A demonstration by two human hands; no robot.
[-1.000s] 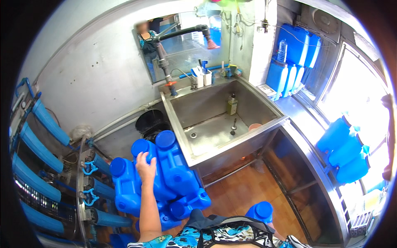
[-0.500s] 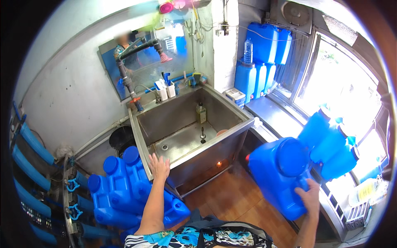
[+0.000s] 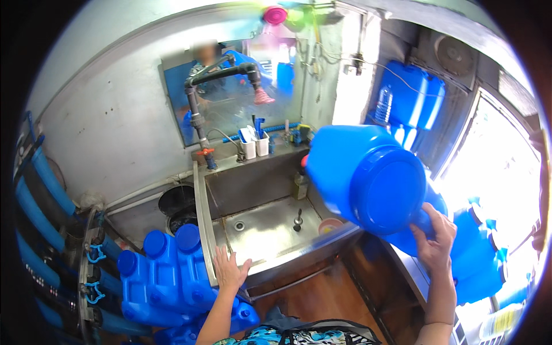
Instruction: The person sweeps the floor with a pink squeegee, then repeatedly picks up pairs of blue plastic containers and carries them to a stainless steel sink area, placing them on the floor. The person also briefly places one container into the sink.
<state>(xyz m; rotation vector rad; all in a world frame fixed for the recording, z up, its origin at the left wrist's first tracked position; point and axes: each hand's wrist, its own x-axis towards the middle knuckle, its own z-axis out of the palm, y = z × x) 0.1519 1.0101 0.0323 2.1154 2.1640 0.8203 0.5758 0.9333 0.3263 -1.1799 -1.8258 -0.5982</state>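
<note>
My right hand [image 3: 435, 236] grips the handle of a large blue water jug [image 3: 359, 172], its fingers wrapped round it. The jug hangs tilted in the air over the right front corner of the steel sink [image 3: 345, 231], its wide round cap toward me and a red spigot at its far left side. At the sink's left front corner rests my left hand [image 3: 231, 269], fingers spread and nothing in them. Inside the basin lie a drain, a bottle [image 3: 300, 187] and a pinkish bowl [image 3: 330, 225].
Several blue jugs [image 3: 164, 276] stand on the floor left of the sink, near black buckets [image 3: 177, 201]. A dark pipe with a red-handled valve [image 3: 205, 152] rises behind the basin. More jugs [image 3: 477, 253] stand by the bright window. Blue filter tubes [image 3: 43, 215] line the left side.
My right hand has lifted the blue jug up and leftward, from above the floor to over the sink's right corner. My left hand stays at the sink's left front corner. The view has shifted.
</note>
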